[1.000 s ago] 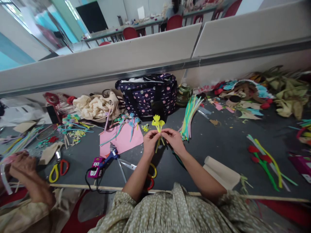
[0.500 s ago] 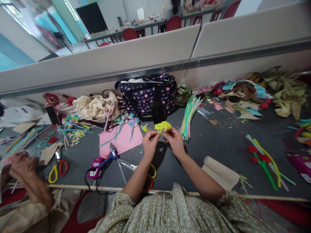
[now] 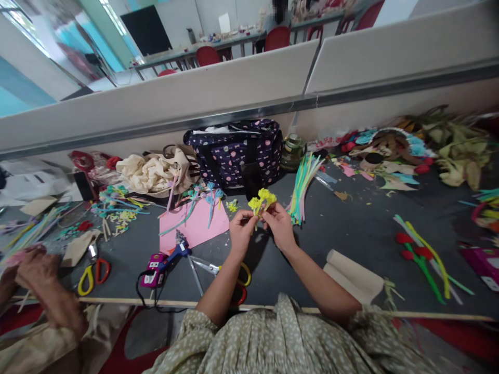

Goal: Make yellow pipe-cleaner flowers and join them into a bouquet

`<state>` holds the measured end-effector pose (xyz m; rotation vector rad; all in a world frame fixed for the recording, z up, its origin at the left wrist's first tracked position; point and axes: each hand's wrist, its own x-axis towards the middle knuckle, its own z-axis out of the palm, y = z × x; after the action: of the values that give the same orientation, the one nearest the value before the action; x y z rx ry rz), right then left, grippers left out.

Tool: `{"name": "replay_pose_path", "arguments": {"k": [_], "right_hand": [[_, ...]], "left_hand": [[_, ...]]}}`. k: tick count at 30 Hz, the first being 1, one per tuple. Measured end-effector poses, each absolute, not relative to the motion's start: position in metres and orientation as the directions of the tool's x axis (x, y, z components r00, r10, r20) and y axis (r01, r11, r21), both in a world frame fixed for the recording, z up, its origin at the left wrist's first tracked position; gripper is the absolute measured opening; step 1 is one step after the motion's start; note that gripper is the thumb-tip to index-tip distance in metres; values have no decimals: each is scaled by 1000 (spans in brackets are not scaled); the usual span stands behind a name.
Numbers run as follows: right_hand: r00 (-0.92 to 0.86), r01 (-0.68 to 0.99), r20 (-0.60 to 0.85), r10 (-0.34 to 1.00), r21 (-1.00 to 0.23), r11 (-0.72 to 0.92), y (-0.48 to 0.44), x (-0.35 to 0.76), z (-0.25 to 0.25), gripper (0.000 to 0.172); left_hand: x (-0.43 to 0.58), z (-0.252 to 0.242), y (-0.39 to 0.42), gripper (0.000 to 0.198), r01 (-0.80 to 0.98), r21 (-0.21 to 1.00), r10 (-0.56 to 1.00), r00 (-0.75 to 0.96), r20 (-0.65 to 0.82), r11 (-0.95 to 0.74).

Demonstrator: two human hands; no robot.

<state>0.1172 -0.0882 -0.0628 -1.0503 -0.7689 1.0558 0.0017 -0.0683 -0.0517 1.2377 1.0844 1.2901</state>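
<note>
Between my two hands, above the dark table, is a yellow pipe-cleaner flower (image 3: 263, 199) with fluffy, bunched heads. My left hand (image 3: 241, 231) pinches its lower part from the left. On the other side, the fingers of my right hand (image 3: 279, 226) are closed on it too. Just right of them lies a bundle of green, yellow and pale pipe cleaners (image 3: 302, 189). To the left, a pink sheet (image 3: 195, 223) carries several pipe-cleaner pieces. Small yellow scraps (image 3: 232, 205) lie behind my left hand.
A blue glue gun (image 3: 177, 252) and scissors (image 3: 244, 275) lie near my left forearm. At the back stands a dark patterned bag (image 3: 237, 153). A brown paper roll (image 3: 353, 278) and red pipe-cleaner flowers (image 3: 419, 252) are on the right. A co-worker's hands (image 3: 37, 270) work at far left.
The yellow cluster, one bunched mass before, now shows two heads spread apart, with the stem part visible below. Both hands stay in nearly the same place.
</note>
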Motion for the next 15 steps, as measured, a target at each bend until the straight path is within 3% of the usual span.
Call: {"name": "replay_pose_path", "arguments": {"k": [10, 15], "right_hand": [[291, -251, 22, 957, -963, 99, -89, 118, -60, 29], [301, -208, 17, 954, -975, 83, -91, 120, -60, 32]], "left_hand": [[2, -56, -67, 20, -215, 976, 993, 120, -1, 27], [0, -54, -63, 21, -320, 943, 994, 80, -73, 95]]}}
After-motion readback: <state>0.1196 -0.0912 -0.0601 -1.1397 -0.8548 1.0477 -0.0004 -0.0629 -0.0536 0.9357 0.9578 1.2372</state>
